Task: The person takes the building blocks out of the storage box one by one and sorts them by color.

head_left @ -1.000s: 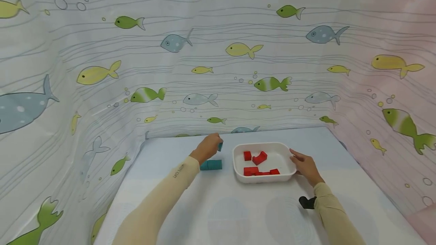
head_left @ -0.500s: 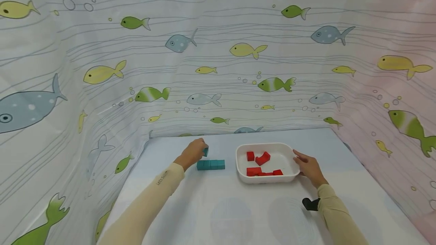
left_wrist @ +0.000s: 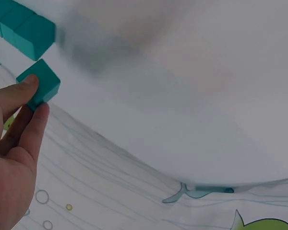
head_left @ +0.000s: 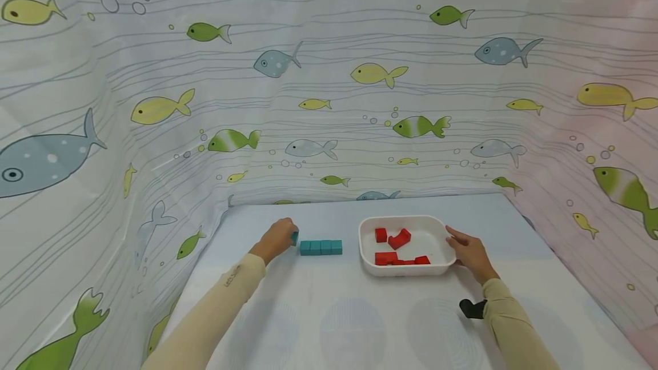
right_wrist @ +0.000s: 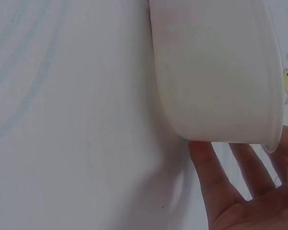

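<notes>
Your left hand (head_left: pixel 276 238) pinches a teal cube (left_wrist: pixel 47 81) between thumb and fingertips, the fingers parted only as far as the cube's width. The cube is at the left end of a row of teal cubes (head_left: pixel 321 248), just beside the end one; you cannot tell from these views whether the two touch. The row counts four cubes set side by side, running roughly parallel to the back edge of the table (head_left: pixel 288 313), nearer that edge than the front and somewhat towards the left edge.

Your right hand (head_left: pixel 472 254) is at the right end of the white tray (head_left: pixel 429 241), its fingers apart and mostly straight, with fingertips against the outside of the end wall. The tray lies to the right of the row, apart from it, also towards the table's back edge.

Inside the tray, a red cube (head_left: pixel 380 235) is near the back left corner, with a curved red block (head_left: pixel 399 239) just to its right. More red blocks (head_left: pixel 386 258) lie along the front wall, which partly hides them. You have a black piece (head_left: pixel 472 309) at your right sleeve (head_left: pixel 514 318). A fish-print curtain (head_left: pixel 329 90) hangs beyond the table's back edge and along its sides.
</notes>
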Motion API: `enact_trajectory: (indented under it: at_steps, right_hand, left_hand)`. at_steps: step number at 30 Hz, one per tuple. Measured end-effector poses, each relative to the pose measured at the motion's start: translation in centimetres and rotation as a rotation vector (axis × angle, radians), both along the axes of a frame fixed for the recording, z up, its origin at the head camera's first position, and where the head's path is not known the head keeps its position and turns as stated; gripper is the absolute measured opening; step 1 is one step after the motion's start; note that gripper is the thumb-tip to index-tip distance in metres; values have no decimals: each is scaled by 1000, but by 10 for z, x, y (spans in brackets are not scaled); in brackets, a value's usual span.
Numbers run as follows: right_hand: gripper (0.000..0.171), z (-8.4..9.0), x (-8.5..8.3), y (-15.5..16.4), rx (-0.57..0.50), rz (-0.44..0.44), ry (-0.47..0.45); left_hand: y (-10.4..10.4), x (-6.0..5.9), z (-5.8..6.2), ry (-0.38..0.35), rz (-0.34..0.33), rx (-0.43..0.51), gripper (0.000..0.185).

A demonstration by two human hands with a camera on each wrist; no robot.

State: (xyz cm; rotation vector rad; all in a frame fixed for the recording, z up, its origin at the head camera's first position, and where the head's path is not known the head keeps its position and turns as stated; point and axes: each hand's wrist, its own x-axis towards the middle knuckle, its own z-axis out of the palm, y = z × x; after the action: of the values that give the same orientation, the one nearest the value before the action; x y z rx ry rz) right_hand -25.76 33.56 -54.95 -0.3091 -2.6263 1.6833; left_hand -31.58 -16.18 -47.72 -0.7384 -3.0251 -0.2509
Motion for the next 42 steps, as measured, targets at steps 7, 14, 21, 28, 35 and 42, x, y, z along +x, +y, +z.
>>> enact_trajectory:
  at_steps: [7, 14, 21, 28, 35, 42]
  right_hand:
    - [51, -1, 0, 2, 11, 6, 1]
    - [51, 0, 0, 0, 1, 7, 7]
    - [51, -2, -2, 1, 3, 5, 10]
    - [51, -1, -2, 2, 2, 18, 15]
    - [52, 1, -2, 2, -22, 15, 1]
    - [52, -2, -3, 3, -14, 11, -12]
  left_hand:
    - [-4, -1, -13, -38, 19, -2, 22]
    - [1, 0, -25, -45, 40, 6, 21]
    - [3, 1, -30, -60, 78, 18, 23]
    - [3, 0, -32, -101, 109, 42, 24]
    - [3, -3, -35, -107, 110, 40, 25]
    - [4, -4, -38, -120, 125, 49, 26]
